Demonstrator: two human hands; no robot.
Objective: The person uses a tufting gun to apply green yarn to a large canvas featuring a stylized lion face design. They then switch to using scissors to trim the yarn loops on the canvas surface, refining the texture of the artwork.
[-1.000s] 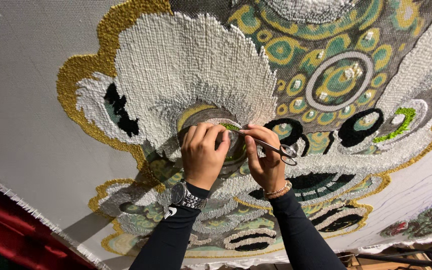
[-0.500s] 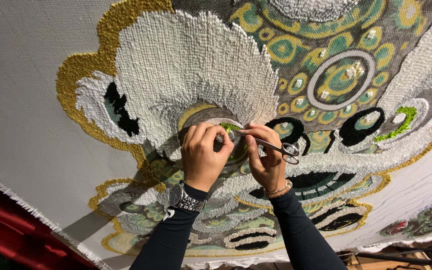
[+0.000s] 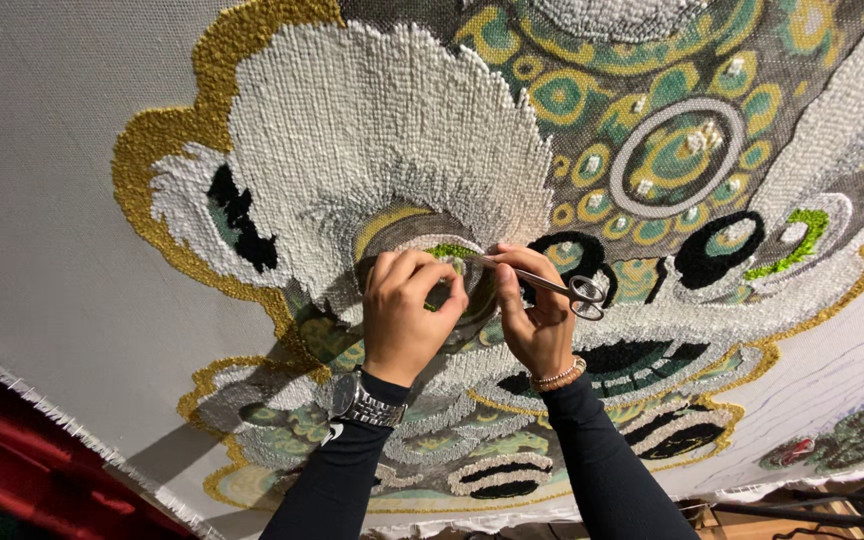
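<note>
white, gold, green patterned rug (image 3: 372, 130)

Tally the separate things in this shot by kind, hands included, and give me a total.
Hands: 2, left hand and right hand
Scissors: 1, small metal scissors in the right hand
Wristwatch: 1, metal wristwatch on the left wrist
Bracelet: 1, beaded bracelet on the right wrist
Tufted cloth: 1, patterned tufted cloth on a pale backing
Total: 6

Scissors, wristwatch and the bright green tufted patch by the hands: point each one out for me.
Scissors (image 3: 584, 294), head view, on the finger loops.
Wristwatch (image 3: 348, 398), head view, on the watch case.
Bright green tufted patch (image 3: 449, 250), head view, on its middle.
</note>
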